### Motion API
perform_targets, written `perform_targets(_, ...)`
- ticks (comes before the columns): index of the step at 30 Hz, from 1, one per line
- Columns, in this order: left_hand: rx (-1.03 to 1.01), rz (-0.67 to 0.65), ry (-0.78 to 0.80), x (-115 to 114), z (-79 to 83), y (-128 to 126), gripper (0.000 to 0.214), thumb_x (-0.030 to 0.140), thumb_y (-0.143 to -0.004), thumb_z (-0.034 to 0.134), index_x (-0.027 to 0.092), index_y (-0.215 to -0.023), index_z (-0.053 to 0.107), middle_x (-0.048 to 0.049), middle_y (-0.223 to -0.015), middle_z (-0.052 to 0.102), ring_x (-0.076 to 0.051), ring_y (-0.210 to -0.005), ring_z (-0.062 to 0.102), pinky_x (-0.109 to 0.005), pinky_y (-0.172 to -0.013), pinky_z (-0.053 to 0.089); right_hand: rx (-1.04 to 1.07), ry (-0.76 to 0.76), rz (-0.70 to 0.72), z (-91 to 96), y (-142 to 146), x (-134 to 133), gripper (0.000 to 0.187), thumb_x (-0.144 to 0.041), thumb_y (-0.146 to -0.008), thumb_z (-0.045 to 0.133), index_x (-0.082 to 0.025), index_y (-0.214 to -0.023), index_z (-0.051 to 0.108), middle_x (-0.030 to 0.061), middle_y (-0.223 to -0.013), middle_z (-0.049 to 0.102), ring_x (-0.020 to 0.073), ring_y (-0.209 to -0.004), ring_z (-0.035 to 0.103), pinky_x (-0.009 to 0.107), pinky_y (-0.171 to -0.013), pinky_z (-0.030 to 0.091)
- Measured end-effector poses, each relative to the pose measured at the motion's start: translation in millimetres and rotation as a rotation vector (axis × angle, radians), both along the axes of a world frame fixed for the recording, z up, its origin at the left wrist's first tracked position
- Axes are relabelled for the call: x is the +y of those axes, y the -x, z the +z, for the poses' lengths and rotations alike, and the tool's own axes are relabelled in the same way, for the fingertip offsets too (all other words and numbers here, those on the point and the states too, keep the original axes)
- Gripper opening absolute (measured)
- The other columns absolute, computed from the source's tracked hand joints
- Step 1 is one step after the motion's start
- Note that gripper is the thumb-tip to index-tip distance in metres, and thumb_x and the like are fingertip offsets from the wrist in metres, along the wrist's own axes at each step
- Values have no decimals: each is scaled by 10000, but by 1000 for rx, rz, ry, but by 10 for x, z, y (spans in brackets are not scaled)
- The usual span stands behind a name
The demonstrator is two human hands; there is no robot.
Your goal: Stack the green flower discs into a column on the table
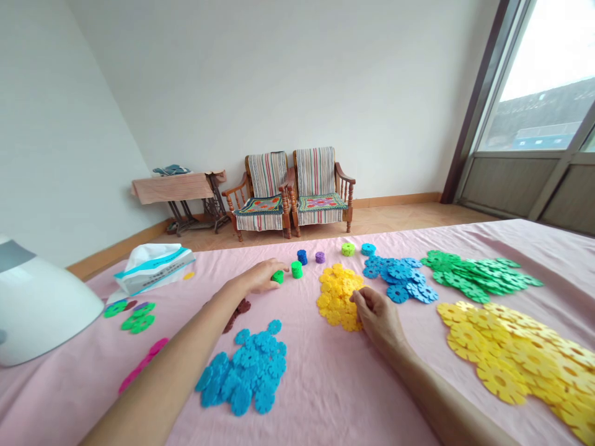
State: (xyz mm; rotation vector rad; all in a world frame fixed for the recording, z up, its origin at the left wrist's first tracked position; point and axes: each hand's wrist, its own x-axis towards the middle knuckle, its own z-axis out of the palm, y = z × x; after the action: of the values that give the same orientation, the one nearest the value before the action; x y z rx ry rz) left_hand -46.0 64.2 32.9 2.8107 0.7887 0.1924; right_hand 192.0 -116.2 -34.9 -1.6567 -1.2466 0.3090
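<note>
My left hand (260, 276) reaches over the pink cloth, its fingers closed around a short stack of green notched plastic discs (277, 277). Just right of it stands a taller light-green stack (296, 269). My right hand (379, 313) is at the right edge of a heap of yellow flower-shaped discs (339, 294), fingers curled and pinched; what is between them is hidden. Behind the heap stand small stacks: dark blue (302, 257), purple (320, 257), lime (348, 249) and blue (368, 249). Light-blue discs (251, 365) lie between my forearms.
Blue (402, 277), green (478, 274) and larger yellow discs (515, 353) spread to the right. On the left are brown discs (237, 313), pink discs (142, 365), a tissue pack (153, 269) and a white rounded object (41, 303). Two wooden armchairs (320, 179) stand beyond the table.
</note>
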Motion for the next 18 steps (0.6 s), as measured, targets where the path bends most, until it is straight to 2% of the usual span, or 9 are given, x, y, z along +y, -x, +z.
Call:
perform_targets(7, 0, -2, -10, 35, -36, 24, 376, 107, -646, 554, 231, -990, 642, -37, -928, 619, -211, -887, 552, -276, -807, 403, -10, 0, -2, -19, -6, 1, 342, -415, -830, 404, -185, -609, 525, -44, -474, 395, 109, -449, 385, 219, -431, 226)
perform_targets(18, -41, 39, 6, 77, -69, 39, 350, 121, -623, 577, 239, -941, 666, -10, -921, 658, -188, -832, 573, -260, -781, 411, -10, -9, -3, -21, -4, -1, 343, -417, -824, 409, -188, -588, 507, -45, -469, 387, 107, -446, 372, 220, -425, 223)
